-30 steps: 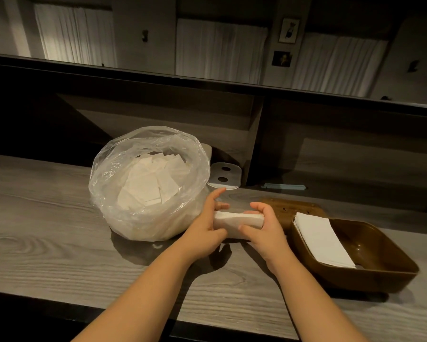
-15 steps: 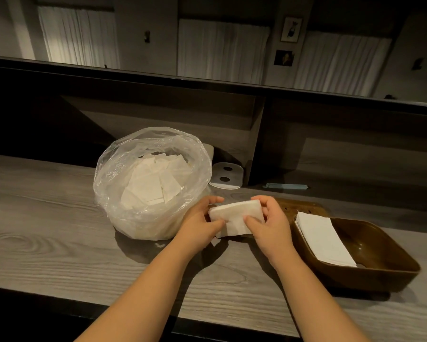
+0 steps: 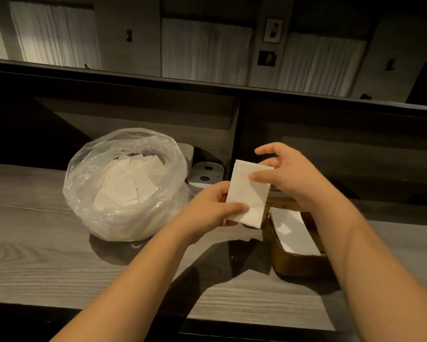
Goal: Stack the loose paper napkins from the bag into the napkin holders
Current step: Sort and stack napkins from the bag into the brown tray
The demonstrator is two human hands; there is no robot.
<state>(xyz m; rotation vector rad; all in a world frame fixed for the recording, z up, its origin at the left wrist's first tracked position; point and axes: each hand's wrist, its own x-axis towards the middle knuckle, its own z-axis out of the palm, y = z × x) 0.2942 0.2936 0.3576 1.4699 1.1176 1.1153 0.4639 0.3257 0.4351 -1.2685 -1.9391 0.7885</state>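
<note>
A clear plastic bag full of loose white napkins stands on the wooden counter at the left. Both hands hold a small stack of white napkins upright above the counter. My left hand grips its lower left edge with the thumb across the front. My right hand pinches its upper right corner, the other fingers spread. Below and to the right stands a brown napkin holder with white napkins lying in it, partly hidden by my right forearm.
A white lid with two dark holes lies behind the bag by a dark vertical divider. A raised dark shelf ledge runs across the back. The grey wood-grain counter stretches left and front.
The napkin stack rose off the counter and turned from lying flat to standing upright. Both hands lifted with it, and my right hand shifted to its top corner.
</note>
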